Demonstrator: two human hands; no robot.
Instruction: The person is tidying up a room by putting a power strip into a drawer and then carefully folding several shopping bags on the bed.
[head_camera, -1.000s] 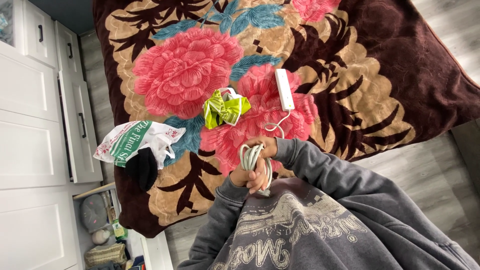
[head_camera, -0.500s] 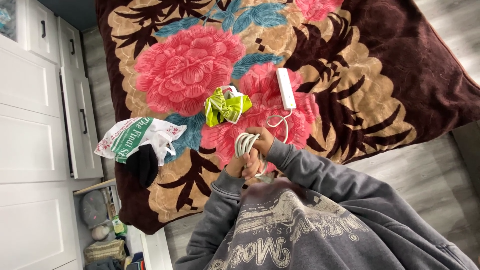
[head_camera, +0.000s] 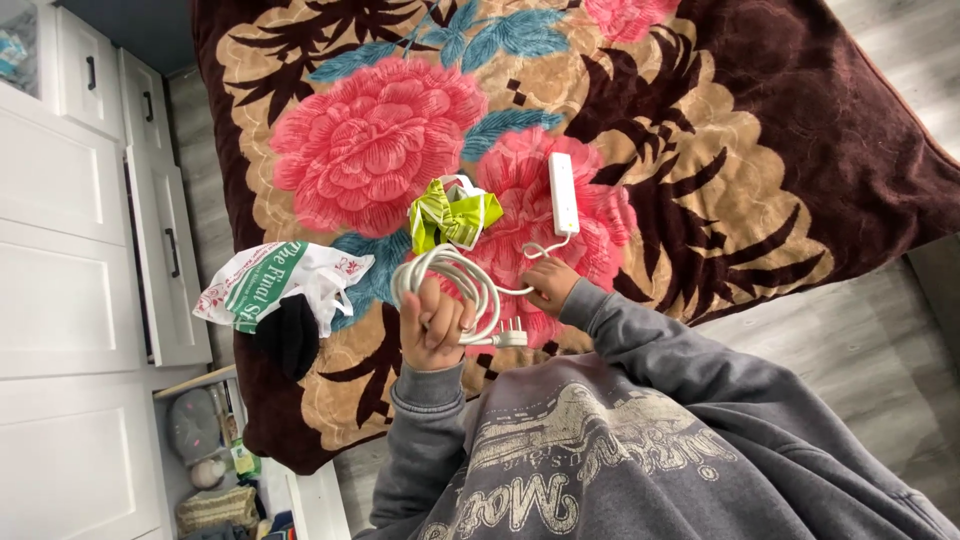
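A person in a grey printed sweatshirt (head_camera: 620, 440) bends over a bed spread with a plush brown blanket patterned in large pink flowers (head_camera: 780, 130), a long white electrical cord (head_camera: 452, 272) in hand. The left hand (head_camera: 432, 325) is raised with its fingers (head_camera: 440, 318) closed around a bundle of several loops of the cord, and the white plug (head_camera: 510, 339) sticks out just beside that hand. The right hand (head_camera: 550, 282) rests near the blanket, its fingers pinched on the single strand that leads away from the loops.

Most of the cord appears to be gathered into the coil. What is left is the short, curling stretch between the right hand and the slim white power strip (head_camera: 563, 192), which lies flat on the blanket above the hands, untouched by either of them. The loops look loose and unbound, with nothing tied around them.

A crumpled green-and-white striped bag (head_camera: 450, 215) sits on the blanket between the coil and the flowers. A white plastic bag with green print (head_camera: 270, 283) lies at the bed's edge over a black cloth item (head_camera: 285, 338). White cabinet doors (head_camera: 60, 260) and grey wood flooring (head_camera: 850, 350) frame the scene.
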